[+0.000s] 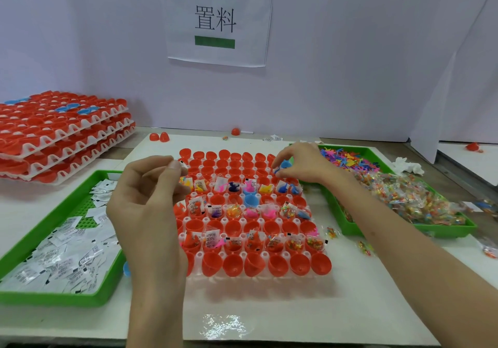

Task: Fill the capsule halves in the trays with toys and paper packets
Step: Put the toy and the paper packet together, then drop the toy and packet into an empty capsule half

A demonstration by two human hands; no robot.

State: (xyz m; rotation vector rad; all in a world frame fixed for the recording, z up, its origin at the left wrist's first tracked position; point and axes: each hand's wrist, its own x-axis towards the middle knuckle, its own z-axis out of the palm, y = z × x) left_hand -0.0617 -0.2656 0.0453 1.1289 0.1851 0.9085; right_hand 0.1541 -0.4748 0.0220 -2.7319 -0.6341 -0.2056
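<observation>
A white tray (244, 220) of red capsule halves (233, 265) lies in front of me on a white board. Several halves in the middle rows hold toys, candy bags and paper packets. My left hand (151, 202) hovers over the tray's left side and pinches a small white paper packet (183, 165) between thumb and fingertips. Over the tray's far right part, my right hand (301, 163) pinches a blue toy (283, 166). A green tray (54, 226) at the left holds white paper packets (67, 256). A green tray (404, 233) at the right holds coloured toys (347, 159) and candy bags (412, 199).
A stack of trays with red capsule halves (59, 132) stands at the back left. Loose red halves (159, 137) and a red capsule (235, 131) lie near the back wall. Two candy bags (363, 248) lie right of the tray. A paper sign (215, 21) hangs on the wall.
</observation>
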